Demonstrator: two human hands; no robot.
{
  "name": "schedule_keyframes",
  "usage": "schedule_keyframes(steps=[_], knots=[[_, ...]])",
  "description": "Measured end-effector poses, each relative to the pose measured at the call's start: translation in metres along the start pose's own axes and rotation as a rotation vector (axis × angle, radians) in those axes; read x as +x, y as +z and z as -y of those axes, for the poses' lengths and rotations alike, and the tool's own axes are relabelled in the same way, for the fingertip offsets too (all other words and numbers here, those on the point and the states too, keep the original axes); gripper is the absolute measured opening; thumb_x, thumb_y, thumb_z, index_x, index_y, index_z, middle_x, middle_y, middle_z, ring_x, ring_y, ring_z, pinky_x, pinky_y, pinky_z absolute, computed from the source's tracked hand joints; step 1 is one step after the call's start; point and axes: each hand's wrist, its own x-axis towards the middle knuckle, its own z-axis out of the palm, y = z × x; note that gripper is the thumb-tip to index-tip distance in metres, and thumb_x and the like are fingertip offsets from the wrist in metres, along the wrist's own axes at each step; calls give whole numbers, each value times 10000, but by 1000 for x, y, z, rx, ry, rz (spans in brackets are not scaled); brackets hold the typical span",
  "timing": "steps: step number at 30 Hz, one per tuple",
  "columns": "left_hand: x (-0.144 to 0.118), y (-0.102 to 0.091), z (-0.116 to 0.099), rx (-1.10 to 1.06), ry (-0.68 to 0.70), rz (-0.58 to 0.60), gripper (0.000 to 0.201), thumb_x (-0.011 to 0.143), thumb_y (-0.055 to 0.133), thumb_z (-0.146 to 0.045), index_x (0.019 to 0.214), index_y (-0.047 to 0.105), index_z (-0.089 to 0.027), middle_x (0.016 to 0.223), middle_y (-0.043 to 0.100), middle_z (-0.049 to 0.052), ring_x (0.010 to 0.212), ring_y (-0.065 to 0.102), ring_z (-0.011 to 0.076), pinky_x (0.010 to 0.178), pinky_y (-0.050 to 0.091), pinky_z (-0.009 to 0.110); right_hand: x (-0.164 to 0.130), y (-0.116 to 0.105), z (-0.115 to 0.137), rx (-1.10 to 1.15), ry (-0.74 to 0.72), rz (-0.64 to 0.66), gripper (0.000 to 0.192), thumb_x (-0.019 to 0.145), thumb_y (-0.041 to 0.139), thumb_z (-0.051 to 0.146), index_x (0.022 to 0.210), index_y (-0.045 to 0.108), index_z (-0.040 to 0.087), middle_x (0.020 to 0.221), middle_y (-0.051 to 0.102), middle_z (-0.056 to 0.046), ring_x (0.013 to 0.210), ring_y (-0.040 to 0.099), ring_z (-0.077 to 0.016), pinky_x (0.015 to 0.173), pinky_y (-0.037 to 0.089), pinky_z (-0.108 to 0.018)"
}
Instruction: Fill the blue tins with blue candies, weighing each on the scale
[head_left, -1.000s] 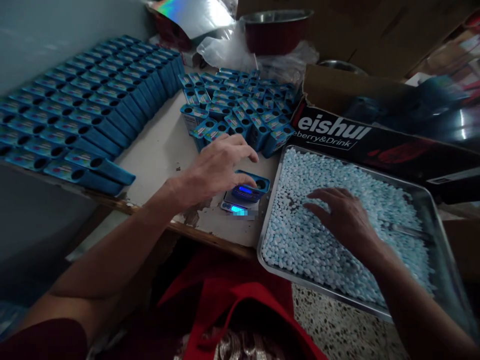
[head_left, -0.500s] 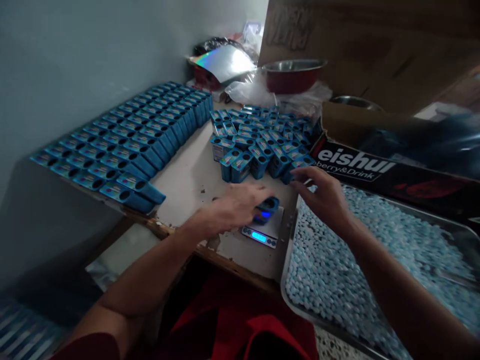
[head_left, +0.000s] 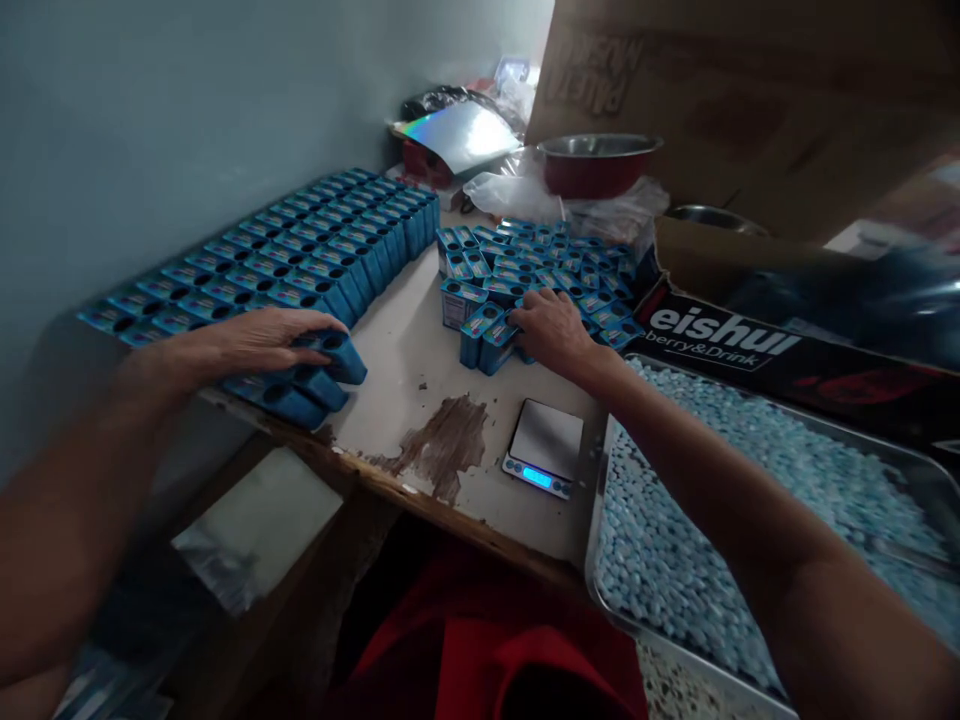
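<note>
The blue container [head_left: 343, 358] which you hold is far to the left of the scale [head_left: 546, 440], at the near end of the standing rows [head_left: 300, 250]. Your left hand [head_left: 255, 342] has its fingers and thumb closed around the upper part of this container, perhaps because a grip from above does not disturb its neighbours. It leans a little, so I judge that it is not yet fully set down. The rows stand close together with their round holes upward, probably to save space and keep each hole easy to reach. Beyond the scale, your right hand [head_left: 553, 325] touches the near edge of a looser group [head_left: 525, 265]; its fingertips are bent down on a container there, but I cannot tell whether they are clamped on it. The scale carries nothing and its display is lit; it seems placed centrally so that both hands can reach it. Just right of the scale is the metal tray [head_left: 595, 560] with small pale pieces [head_left: 660, 575], whose raised rim likely stops them from rolling away. Behind the tray is a black carton [head_left: 724, 335].
</note>
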Motion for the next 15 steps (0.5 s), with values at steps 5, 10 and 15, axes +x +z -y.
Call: schedule_keyframes(steps=[5, 10, 15], knots=[[5, 6, 18, 184, -8, 228, 950, 572, 638, -1075, 1055, 806, -274, 1065, 805, -8, 1005, 657, 266, 955, 475, 358, -30, -15, -1, 112, -13, 29, 209, 1017, 692, 347, 946, 829, 205, 1038, 740, -102, 1043, 627, -299, 825, 321, -405], [-15, 38, 17, 260, 134, 30, 563, 806, 747, -836, 1094, 755, -352, 1025, 761, -52, 1027, 612, 281, 1100, 356, 433, -115, -35, 10, 172, 159, -12, 201, 974, 764, 356, 850, 805, 204, 880, 735, -74, 890, 663, -264, 784, 333, -393], [-26, 59, 19, 342, 213, -105, 252, 935, 718, -566, 968, 721, -316, 1043, 715, -57, 1076, 608, 281, 1176, 286, 482, -176, -25, 24, 211, 296, -47, 175, 988, 756, 333, 863, 790, 215, 882, 755, -75, 856, 676, -264, 798, 354, -394]])
